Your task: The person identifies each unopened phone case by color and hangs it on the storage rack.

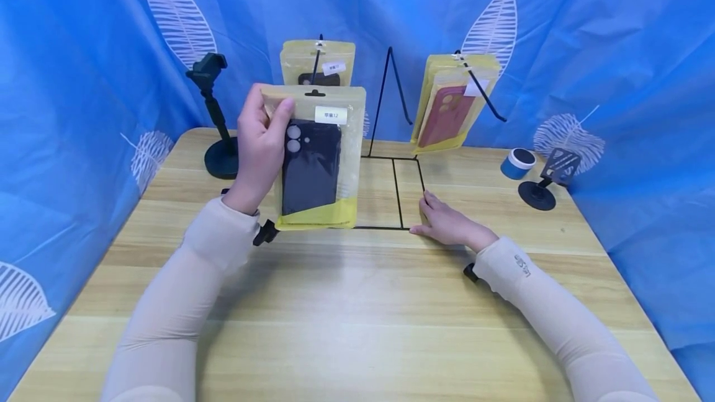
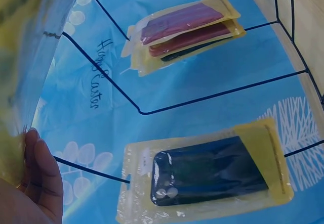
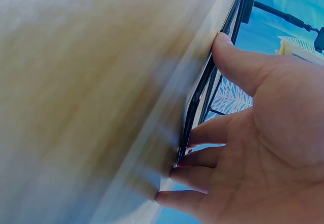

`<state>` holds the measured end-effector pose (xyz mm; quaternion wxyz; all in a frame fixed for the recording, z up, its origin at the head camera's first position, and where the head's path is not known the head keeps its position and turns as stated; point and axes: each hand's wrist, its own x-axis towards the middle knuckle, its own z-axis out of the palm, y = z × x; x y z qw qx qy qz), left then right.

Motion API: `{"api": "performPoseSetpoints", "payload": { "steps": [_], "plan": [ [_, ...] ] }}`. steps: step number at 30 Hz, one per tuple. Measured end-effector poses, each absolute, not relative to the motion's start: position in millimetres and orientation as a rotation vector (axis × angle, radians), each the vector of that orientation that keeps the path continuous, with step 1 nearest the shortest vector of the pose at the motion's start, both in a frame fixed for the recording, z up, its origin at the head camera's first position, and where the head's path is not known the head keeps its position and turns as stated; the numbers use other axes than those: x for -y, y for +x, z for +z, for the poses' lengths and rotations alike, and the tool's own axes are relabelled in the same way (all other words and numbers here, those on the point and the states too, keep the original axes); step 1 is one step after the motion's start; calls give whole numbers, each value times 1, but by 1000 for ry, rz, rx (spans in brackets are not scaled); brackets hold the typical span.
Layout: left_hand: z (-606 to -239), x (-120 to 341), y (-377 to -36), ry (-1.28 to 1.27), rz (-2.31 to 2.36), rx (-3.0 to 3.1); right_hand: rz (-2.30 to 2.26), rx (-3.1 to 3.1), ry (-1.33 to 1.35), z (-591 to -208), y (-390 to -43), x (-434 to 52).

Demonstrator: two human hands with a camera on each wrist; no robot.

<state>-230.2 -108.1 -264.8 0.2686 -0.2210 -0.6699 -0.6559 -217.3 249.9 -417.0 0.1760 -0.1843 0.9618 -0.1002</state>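
Observation:
My left hand (image 1: pixel 261 154) pinches the upper left edge of a clear and yellow bag holding a dark phone case (image 1: pixel 313 172), upright, with a white label near its top. That bag hangs in front of the left prong of a black wire rack (image 1: pixel 397 191). In the left wrist view, the held bag fills the left edge beside the fingers (image 2: pixel 49 178). My right hand (image 1: pixel 449 222) touches the front right corner of the rack's base, thumb at the front wire and fingers along the side. In the right wrist view its fingers (image 3: pixel 202 178) are fairly straight against the wire.
A bagged dark case (image 2: pixel 207 171) hangs on the left prong; several bagged cases, a pink one (image 1: pixel 447 115) foremost, hang on the right. The middle prong (image 1: pixel 386 79) is bare. A black phone stand (image 1: pixel 220 157) stands left; a blue jar (image 1: pixel 516 164) and small black stand (image 1: pixel 537 195) stand right.

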Motion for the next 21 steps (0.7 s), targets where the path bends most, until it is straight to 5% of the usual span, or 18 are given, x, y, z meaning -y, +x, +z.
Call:
{"api": "performPoseSetpoints", "payload": {
  "steps": [21],
  "plan": [
    [-275,112,-264,-403,-1759,1964,-279,-2723,-523,-418,-217,-250]
  ]
}}
